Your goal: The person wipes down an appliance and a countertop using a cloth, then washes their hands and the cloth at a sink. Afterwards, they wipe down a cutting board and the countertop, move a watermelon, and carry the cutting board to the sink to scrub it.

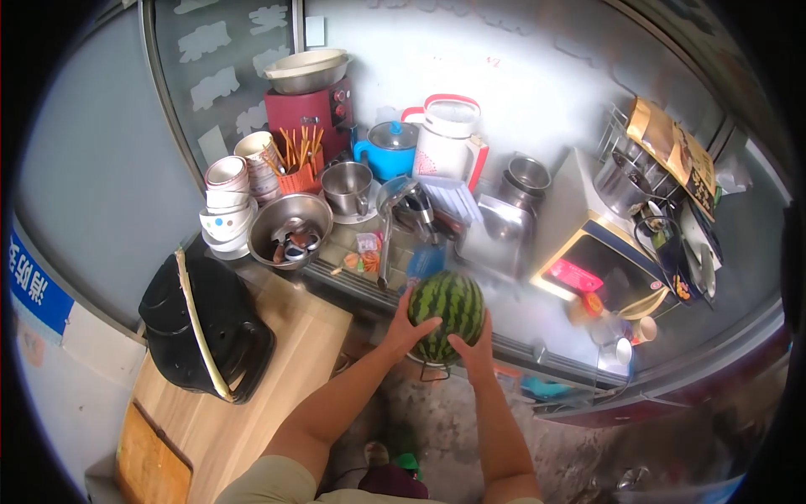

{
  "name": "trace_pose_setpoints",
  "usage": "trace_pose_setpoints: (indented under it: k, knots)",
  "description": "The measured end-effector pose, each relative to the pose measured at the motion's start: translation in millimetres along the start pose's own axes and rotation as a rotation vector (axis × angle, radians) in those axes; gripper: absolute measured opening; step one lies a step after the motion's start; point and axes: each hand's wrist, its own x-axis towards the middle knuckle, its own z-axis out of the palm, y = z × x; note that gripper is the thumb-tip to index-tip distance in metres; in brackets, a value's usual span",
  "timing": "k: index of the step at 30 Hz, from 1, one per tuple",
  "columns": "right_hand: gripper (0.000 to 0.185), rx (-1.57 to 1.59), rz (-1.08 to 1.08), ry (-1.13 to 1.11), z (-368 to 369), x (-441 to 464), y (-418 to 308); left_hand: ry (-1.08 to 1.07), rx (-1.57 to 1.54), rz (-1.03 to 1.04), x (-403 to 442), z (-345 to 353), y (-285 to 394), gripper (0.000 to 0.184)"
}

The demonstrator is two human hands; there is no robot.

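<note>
Bare left hand (404, 328) and right hand (477, 347) gripping a round, glossy, green-striped watermelon (447, 315), pale wood-grain tabletop (290, 336) nearby

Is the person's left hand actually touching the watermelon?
Touching. The head view shows the left hand against the side of the watermelon, its thumb lying over the green stripes.

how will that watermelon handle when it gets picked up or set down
The watermelon is probably heavy for its size, as both hands, left and right, hold it. Its smooth-looking rind could be slippery, especially if wet. Being so round, it would likely roll if set down unsupported.
</note>
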Motion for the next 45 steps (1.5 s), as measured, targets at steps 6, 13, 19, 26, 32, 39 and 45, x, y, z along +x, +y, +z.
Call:
trace_pose_setpoints:
  k: [6,13,19,26,32,39,45]
  knots:
    - [0.105,-0.064,-0.007,0.100,8,29,8,0.036,0.011,0.076,42,-2,-20,0.094]
    - [0.110,-0.016,-0.006,0.095,9,30,19,0.049,0.077,0.158,34,1,-9,0.101]
    - [0.111,-0.106,-0.044,0.148,19,18,20,0.087,0.288,0.051,7,-3,-21,0.111]
    - [0.111,-0.038,-0.017,0.182,29,4,26,0.124,0.306,0.122,-27,-18,-29,0.114]
    - [0.109,-0.103,-0.106,0.264,51,-19,35,0.086,0.214,0.046,-100,-58,-19,0.096]
    - [0.095,-0.294,-0.155,0.433,75,-33,36,0.182,0.120,0.028,-218,-139,-32,0.072]
    - [0.060,-0.150,-0.263,0.233,164,-121,56,0.433,0.165,0.095,-347,-204,-17,0.052]
